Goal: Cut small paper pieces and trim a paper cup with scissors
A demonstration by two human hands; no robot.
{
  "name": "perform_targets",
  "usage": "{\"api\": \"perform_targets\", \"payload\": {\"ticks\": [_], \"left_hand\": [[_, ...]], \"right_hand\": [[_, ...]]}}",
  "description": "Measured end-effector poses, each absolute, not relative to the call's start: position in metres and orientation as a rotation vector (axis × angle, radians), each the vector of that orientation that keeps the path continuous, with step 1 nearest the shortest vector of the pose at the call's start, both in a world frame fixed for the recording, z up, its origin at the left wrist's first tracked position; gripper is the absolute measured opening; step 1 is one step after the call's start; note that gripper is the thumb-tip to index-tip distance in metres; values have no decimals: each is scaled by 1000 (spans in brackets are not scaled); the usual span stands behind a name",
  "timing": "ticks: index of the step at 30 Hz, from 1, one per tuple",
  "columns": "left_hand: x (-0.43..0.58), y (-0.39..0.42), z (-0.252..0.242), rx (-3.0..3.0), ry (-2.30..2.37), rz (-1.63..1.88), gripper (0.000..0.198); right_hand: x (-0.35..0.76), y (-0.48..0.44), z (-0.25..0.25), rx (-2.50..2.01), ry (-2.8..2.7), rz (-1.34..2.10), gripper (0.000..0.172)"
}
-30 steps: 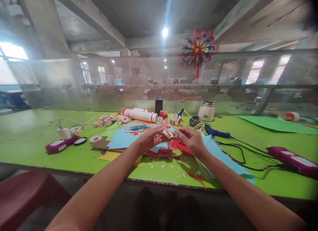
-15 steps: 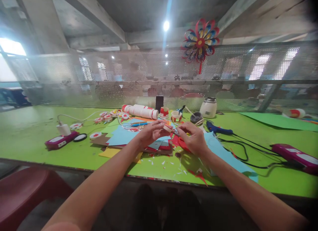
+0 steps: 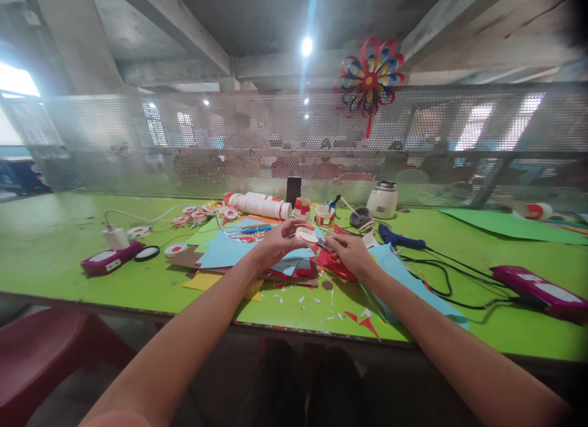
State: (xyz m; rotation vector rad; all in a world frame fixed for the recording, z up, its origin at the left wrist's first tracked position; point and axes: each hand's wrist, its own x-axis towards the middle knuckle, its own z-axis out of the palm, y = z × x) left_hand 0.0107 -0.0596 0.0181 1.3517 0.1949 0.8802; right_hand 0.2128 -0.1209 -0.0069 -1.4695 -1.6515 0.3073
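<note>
My left hand (image 3: 277, 241) is closed around a small white paper cup with red trim (image 3: 305, 235), held just above a pile of blue and red paper sheets (image 3: 229, 250). My right hand (image 3: 348, 253) is closed on a pair of scissors (image 3: 327, 245) whose blades point at the cup's rim; red handles show under the palm. Both hands hover over the middle of the green table (image 3: 55, 255). Small red and white paper snippets (image 3: 316, 304) lie in front of them.
A stack of white cups (image 3: 260, 205) lies on its side behind the paper. A blue glue gun (image 3: 400, 238) with black cable is to the right, with purple cases (image 3: 539, 287) (image 3: 108, 260) at both sides. A white jar (image 3: 383, 201) stands before the mesh screen (image 3: 459, 145).
The cup has turned in my left hand, its round end now facing up. My right hand has dropped slightly and shifted left toward the cup.
</note>
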Motion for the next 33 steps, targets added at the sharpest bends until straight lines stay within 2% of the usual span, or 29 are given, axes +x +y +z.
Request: {"api": "perform_targets", "payload": {"ticks": [3,9,15,19,24,33], "left_hand": [[11,-61,18,1411,209,835,53],[12,-63,16,1480,210,786,43],[9,-71,18,1464,206,570,45],[8,-69,18,1396,221,522,46],[13,-63,13,1299,193,519,57],[25,-66,5,1429,358,578,37]], "right_hand": [[213,-119,-9,-1496,-1637,388,25],[207,-124,-6,-1570,-1637,517,25],[196,-136,1,-1617,-1722,618,22],[195,-138,0,-1652,-1780,515,23],[197,-135,-3,-1686,-1791,213,22],[193,-133,-6,-1715,-1767,4,21]]}}
